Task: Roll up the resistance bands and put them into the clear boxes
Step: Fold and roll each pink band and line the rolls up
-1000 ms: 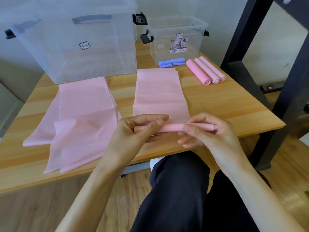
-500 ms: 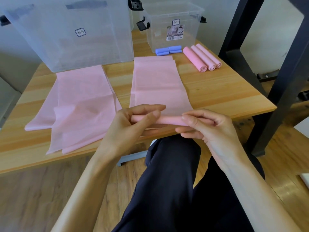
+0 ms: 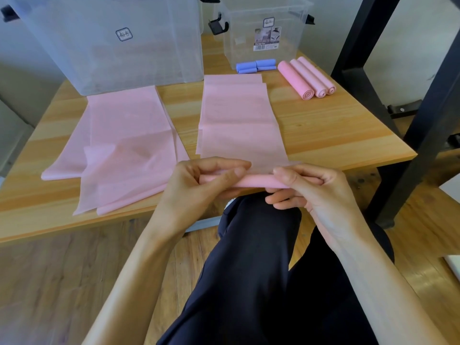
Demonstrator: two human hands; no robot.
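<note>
A pink resistance band lies flat down the middle of the wooden table, its near end wound into a thin roll at the front edge. My left hand pinches the roll's left end and my right hand pinches its right end. More pink bands lie spread out flat on the left. Three rolled pink bands and rolled blue bands sit at the back right. A large clear box stands at the back left, a small clear box beside it.
A black metal frame rises just right of the table. My dark-trousered legs are below the table's front edge, over a wooden floor.
The view has tilted and shifted a little. Both hands keep their pinch on the roll at the table's front edge, and the roll looks slightly thicker.
</note>
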